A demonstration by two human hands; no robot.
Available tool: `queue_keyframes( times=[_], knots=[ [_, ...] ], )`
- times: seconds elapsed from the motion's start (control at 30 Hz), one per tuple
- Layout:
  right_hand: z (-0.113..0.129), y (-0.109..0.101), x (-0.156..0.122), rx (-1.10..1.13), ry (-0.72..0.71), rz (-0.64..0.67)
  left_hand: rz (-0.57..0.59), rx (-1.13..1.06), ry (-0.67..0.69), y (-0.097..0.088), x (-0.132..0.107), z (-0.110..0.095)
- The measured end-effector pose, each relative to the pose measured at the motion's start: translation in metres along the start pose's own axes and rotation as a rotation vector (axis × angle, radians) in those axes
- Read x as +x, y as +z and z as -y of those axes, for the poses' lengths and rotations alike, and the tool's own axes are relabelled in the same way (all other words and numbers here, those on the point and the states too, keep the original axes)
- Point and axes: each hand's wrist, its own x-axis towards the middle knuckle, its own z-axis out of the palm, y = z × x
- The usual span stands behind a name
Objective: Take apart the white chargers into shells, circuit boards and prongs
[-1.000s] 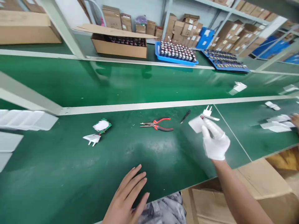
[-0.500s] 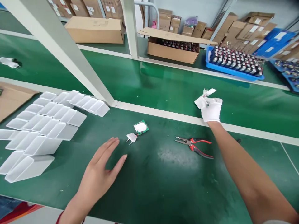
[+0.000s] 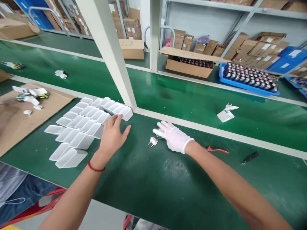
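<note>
My bare left hand (image 3: 112, 135) reaches with spread fingers onto a pile of several white plastic shells (image 3: 81, 126) on the green table. My right hand (image 3: 172, 137), in a white glove, lies open over a small green circuit board, which it mostly hides. A white plug part (image 3: 153, 141) joined to that board sits just left of the glove. A white charger assembly (image 3: 226, 113) lies alone on the conveyor belt beyond the white rail.
Red-handled pliers (image 3: 217, 150) peek out behind my right forearm, with a black tool (image 3: 250, 157) further right. A white post (image 3: 112, 54) rises from the rail. A cardboard sheet (image 3: 16, 118) with parts lies at left. Boxes and a blue tray (image 3: 249, 80) stand beyond the belt.
My right hand has let go of the white charger assembly on the belt and come down over the circuit board. My left hand moved forward onto the white shells. The view swung left.
</note>
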Motion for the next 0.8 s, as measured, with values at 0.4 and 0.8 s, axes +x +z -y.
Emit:
queue_keyframes(
  times=[0.4,0.8],
  knots=[
    [0.018,0.011,-0.143,0.79,0.45,-0.407,-0.051,-0.153,0.091,0.011,0.016,-0.017],
    [0.068,0.099,-0.308,1.638,0.727,-1.092,0.475,-0.824,0.593,0.023,-0.176,-0.23]
  ],
)
